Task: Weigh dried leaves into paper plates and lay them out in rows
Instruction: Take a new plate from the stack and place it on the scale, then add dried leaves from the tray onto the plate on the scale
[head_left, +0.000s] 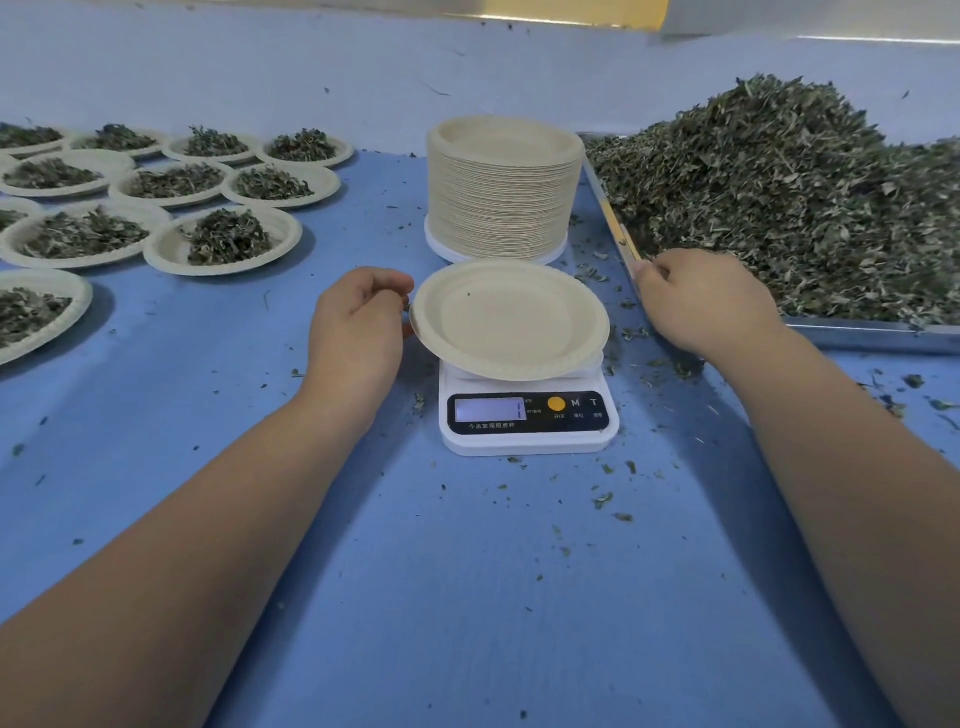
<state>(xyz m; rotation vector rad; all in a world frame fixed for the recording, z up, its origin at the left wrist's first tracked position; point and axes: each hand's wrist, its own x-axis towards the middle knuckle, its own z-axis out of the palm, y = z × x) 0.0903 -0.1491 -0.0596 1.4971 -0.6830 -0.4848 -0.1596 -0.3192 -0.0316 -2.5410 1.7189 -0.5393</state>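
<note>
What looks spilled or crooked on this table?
Spilled leaf crumbs lie scattered over the blue table, mostly around the scale and beside the tray. The empty plate sits tilted and off-centre on the scale, overhanging toward the left hand, which holds its rim. Nothing looks damaged.

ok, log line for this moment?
phase: empty plate on scale | left hand: pinches plate rim | right hand: at tray edge | leaves: none in plate

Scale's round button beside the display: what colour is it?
The round button is orange-yellow; head view shows it best.
</note>
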